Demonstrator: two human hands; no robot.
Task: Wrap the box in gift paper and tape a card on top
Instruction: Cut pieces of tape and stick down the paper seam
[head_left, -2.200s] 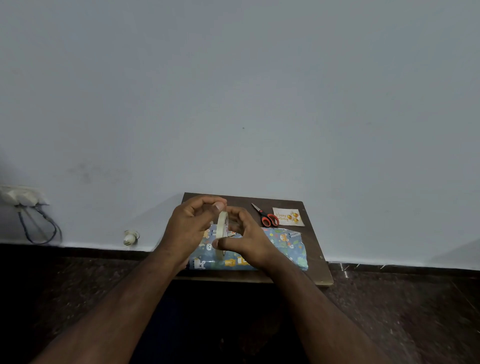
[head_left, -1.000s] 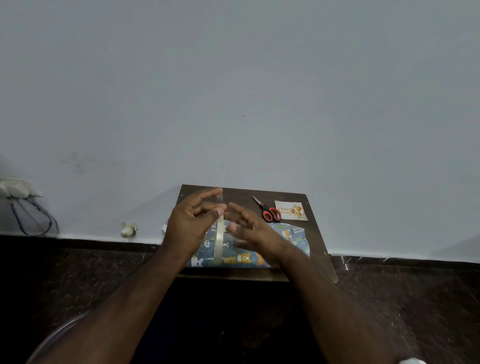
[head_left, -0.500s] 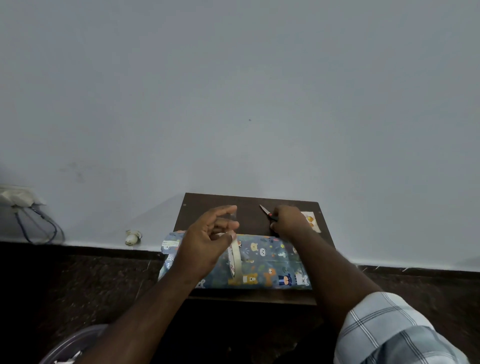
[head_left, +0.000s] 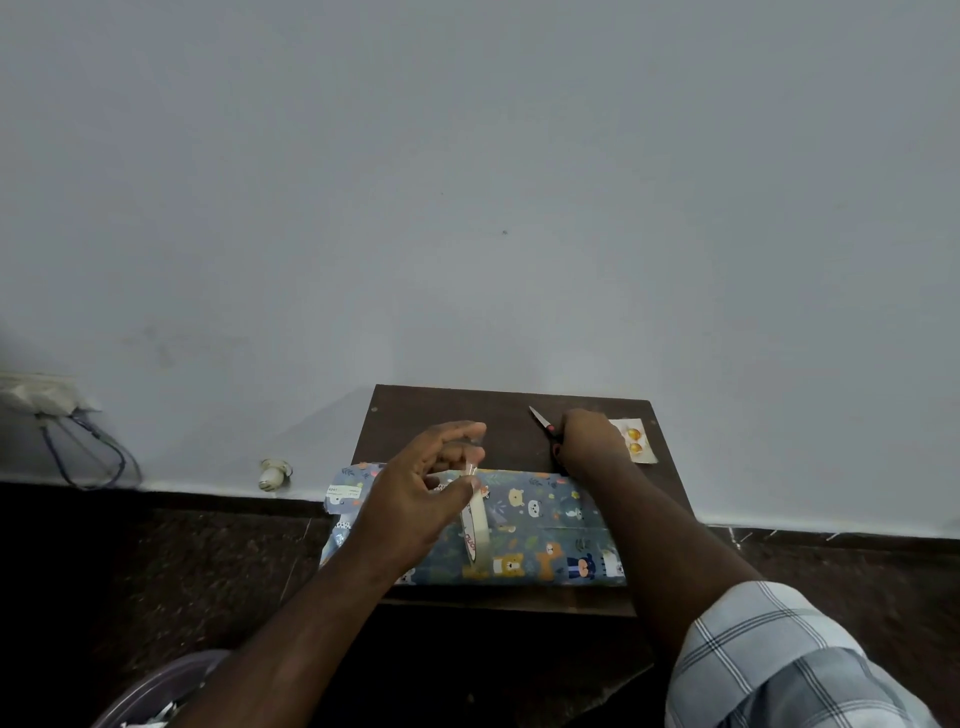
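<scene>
We count two hands: a left hand (head_left: 415, 499) and a right hand (head_left: 589, 439). We see one wrapped box (head_left: 540, 530), one roll of tape (head_left: 475, 530), one pair of scissors (head_left: 543, 421), one card (head_left: 636, 441) and one small table (head_left: 441, 415).

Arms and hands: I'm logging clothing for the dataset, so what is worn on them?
The right arm shows a short sleeve in pale blue-grey cloth with a dark checked line pattern, ending above the elbow. The left arm is bare as far as the frame shows. The left hand and right hand show no gloves, watch or visible rings.
</scene>
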